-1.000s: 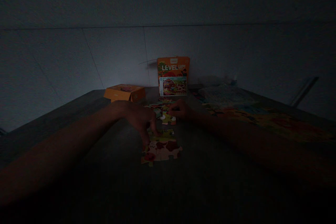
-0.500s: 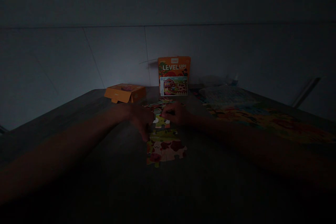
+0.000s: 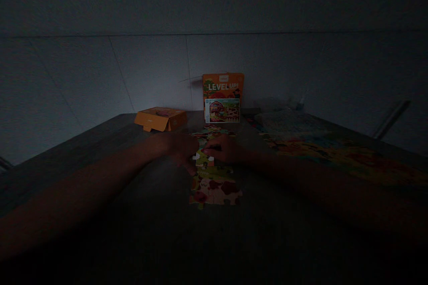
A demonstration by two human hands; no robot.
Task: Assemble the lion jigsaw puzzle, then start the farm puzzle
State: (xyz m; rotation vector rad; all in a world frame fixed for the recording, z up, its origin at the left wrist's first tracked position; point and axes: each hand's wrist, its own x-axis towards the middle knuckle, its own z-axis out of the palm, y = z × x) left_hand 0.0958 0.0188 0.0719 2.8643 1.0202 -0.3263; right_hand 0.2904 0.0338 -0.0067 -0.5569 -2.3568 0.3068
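A green puzzle piece (image 3: 204, 159) with white patches is pinched in the fingers of my right hand (image 3: 223, 148). It lies just beyond the joined puzzle section (image 3: 220, 190), which shows a cow's head and brown-spotted body; in the dim light I cannot tell whether the two interlock. My left hand (image 3: 180, 148) is on the left of the piece, its thumb stretched down to the section's left edge and apart from the other fingers. More puzzle pieces (image 3: 214, 129) lie past my hands, partly covered by them.
An orange "LEVEL UP!" box (image 3: 223, 81) stands against the wall, with a farm picture card (image 3: 222, 111) leaning on it. An orange open-flapped box (image 3: 160, 119) sits at back left. On the right are a colourful puzzle sheet (image 3: 334, 151) and clear plastic (image 3: 284, 121).
The green piece has come slightly nearer and to the left with my right hand. The cow section has shifted a little to the right, with my left thumb at its edge.
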